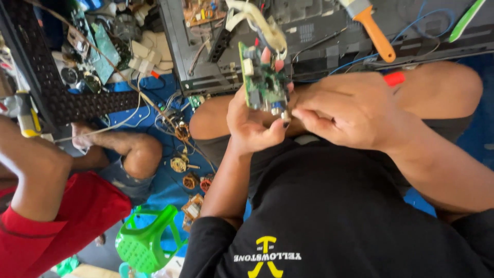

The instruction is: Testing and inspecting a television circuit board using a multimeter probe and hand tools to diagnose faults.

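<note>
Green circuit board sat upright in the left hand, raised above the person's lap and in front of a dark opened appliance chassis. The left grip was clamped on the board — thumb along its lower edge, fingertips showing behind its upper part. The right hand came in from the right with its fingers pinched together at the board's lower corner; whether they held something small there could not be told (the spot was blurred). A pale flat ribbon cable looped from the chassis down toward the top of the board.

On the chassis lay a brush with an orange handle, a blue wire running beneath it. A small red object rested by the person's knee.

To the left, on a blue floor covering, lay small copper-wound coils and other loose electronic parts. A second person in a red shirt sat there — one bare knee bent. A green plastic stool lay tipped near the lower edge, and a black perforated panel slanted across the upper left.
</note>
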